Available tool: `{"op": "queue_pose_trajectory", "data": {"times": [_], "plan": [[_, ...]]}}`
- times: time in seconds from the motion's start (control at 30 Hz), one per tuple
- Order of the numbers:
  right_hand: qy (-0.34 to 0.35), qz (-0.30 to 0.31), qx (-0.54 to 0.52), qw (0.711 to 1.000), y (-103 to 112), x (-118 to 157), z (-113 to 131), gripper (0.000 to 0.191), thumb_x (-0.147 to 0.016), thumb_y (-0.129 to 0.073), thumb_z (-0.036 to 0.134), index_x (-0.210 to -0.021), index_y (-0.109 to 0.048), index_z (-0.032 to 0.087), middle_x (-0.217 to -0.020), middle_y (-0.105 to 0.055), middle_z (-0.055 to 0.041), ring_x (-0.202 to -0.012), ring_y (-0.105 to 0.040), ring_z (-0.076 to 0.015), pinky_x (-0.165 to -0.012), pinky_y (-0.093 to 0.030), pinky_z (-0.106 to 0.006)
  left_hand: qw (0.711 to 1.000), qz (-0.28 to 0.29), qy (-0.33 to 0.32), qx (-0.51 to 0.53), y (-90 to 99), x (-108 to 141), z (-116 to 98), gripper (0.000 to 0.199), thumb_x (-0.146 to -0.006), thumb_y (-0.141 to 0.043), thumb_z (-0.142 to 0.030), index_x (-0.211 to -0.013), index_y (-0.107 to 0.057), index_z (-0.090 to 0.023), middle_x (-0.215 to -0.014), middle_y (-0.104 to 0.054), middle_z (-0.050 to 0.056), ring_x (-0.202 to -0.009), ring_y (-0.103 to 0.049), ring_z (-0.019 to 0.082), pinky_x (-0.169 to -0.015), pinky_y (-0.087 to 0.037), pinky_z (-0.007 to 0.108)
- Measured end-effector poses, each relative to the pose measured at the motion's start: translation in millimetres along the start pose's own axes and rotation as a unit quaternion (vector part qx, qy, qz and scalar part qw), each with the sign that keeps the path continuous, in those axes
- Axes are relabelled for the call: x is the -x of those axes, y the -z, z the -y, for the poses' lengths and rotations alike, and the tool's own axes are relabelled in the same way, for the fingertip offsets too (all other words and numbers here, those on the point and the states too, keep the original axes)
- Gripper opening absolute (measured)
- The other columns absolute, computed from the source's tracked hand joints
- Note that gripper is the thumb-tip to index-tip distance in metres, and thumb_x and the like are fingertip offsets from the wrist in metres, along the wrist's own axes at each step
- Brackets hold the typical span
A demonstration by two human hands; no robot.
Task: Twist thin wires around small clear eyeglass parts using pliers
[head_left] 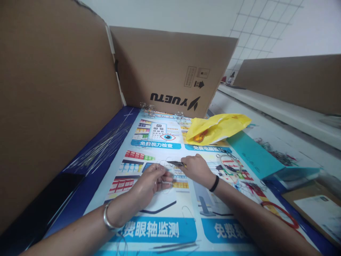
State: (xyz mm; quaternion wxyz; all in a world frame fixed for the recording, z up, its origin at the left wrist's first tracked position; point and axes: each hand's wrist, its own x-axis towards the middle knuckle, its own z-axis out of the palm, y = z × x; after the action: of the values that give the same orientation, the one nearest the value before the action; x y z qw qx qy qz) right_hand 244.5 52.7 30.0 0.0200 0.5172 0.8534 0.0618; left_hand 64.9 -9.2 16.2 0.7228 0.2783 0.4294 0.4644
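Observation:
Over the middle of the printed poster (160, 209), my left hand (150, 183) pinches a thin, pale loop of wire (167, 160) between thumb and fingers. My right hand (197, 171) is closed around small pliers (174, 163), whose dark, pointed jaws aim left at the wire. Whether the jaws touch the wire is too fine to make out. The pliers' handles are mostly hidden in my palm. Near the front edge lie several thin grey rods (174, 245). Another thin wire piece (189, 211) rests on the poster right of my left forearm.
Cardboard panels (165, 53) stand at the back and left. A bundle of long thin rods (103, 145) lies at the left. A yellow bag (221, 124), a teal box (255, 156) and a red ring-shaped coil (282, 213) lie to the right. Small clear pieces (180, 116) sit at the back.

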Motion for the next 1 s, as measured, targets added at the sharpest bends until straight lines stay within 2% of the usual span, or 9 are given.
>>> {"op": "queue_pose_trajectory", "data": {"times": [0.1,0.27,0.43,0.6,0.73,0.83,1.0], "plan": [[0.001,0.002,0.003,1.0,-1,1,-2,0.033,-0.087,-0.04,0.043,-0.084,-0.063,0.02,-0.082,-0.067,-0.0052,-0.076,-0.06,-0.0177,-0.07,-0.029,-0.03,1.0,0.016,-0.003,0.014,1.5,1,-2,0.022,-0.075,-0.061,-0.025,-0.091,-0.047,-0.018,-0.09,-0.065,0.009,-0.082,-0.065,0.02,-0.074,-0.051,0.035],[0.008,-0.001,-0.002,1.0,-2,0,-4,0.029,-0.085,-0.043,0.041,-0.083,-0.062,0.02,-0.081,-0.067,-0.0052,-0.077,-0.06,-0.0179,-0.069,-0.029,-0.03,1.0,0.012,-0.006,0.013,-1.8,4,-12,0.043,-0.073,-0.064,-0.027,-0.109,-0.04,-0.024,-0.099,-0.062,0.01,-0.087,-0.063,0.025,-0.07,-0.051,0.04],[0.015,0.001,-0.001,1.0,-4,0,-5,0.025,-0.085,-0.044,0.038,-0.084,-0.062,0.02,-0.082,-0.067,-0.0051,-0.077,-0.059,-0.0179,-0.07,-0.028,-0.03,0.999,0.012,-0.013,-0.034,-2.3,7,-22,0.03,-0.076,-0.061,-0.031,-0.099,-0.043,-0.023,-0.1,-0.061,0.009,-0.088,-0.063,0.025,-0.07,-0.05,0.037],[0.026,0.007,0.004,1.0,-5,1,-5,0.027,-0.085,-0.043,0.039,-0.082,-0.062,0.02,-0.081,-0.067,-0.0049,-0.075,-0.059,-0.0176,-0.069,-0.028,-0.03,0.994,0.033,-0.046,-0.093,9.1,1,-24,0.021,-0.076,-0.061,-0.033,-0.084,-0.048,-0.019,-0.098,-0.062,0.008,-0.089,-0.062,0.023,-0.069,-0.048,0.032],[0.037,-0.002,0.014,0.999,-5,1,-3,0.024,-0.082,-0.046,0.036,-0.079,-0.062,0.019,-0.08,-0.066,-0.0054,-0.075,-0.058,-0.0179,-0.069,-0.027,-0.031,0.987,0.064,-0.013,-0.147,15.9,-3,-29,0.02,-0.075,-0.062,-0.032,-0.077,-0.049,-0.016,-0.086,-0.065,0.008,-0.077,-0.063,0.018,-0.063,-0.046,0.027],[0.046,-0.01,0.018,0.999,-5,2,-1,0.023,-0.081,-0.047,0.034,-0.079,-0.062,0.018,-0.08,-0.066,-0.0061,-0.074,-0.058,-0.0181,-0.07,-0.027,-0.031,0.976,0.066,0.006,-0.208,17.1,-7,-32,0.019,-0.073,-0.061,-0.03,-0.075,-0.048,-0.016,-0.079,-0.066,0.006,-0.066,-0.061,0.013,-0.055,-0.041,0.022],[0.049,-0.012,0.019,0.999,-6,4,1,0.02,-0.079,-0.05,0.033,-0.08,-0.063,0.018,-0.08,-0.066,-0.0063,-0.075,-0.057,-0.0183,-0.07,-0.026,-0.032,0.933,0.036,-0.052,-0.354,20.9,-14,-30,0.017,-0.065,-0.063,-0.023,-0.067,-0.048,-0.017,-0.063,-0.063,0.001,-0.052,-0.052,0.009,-0.048,-0.037,0.021]]}}
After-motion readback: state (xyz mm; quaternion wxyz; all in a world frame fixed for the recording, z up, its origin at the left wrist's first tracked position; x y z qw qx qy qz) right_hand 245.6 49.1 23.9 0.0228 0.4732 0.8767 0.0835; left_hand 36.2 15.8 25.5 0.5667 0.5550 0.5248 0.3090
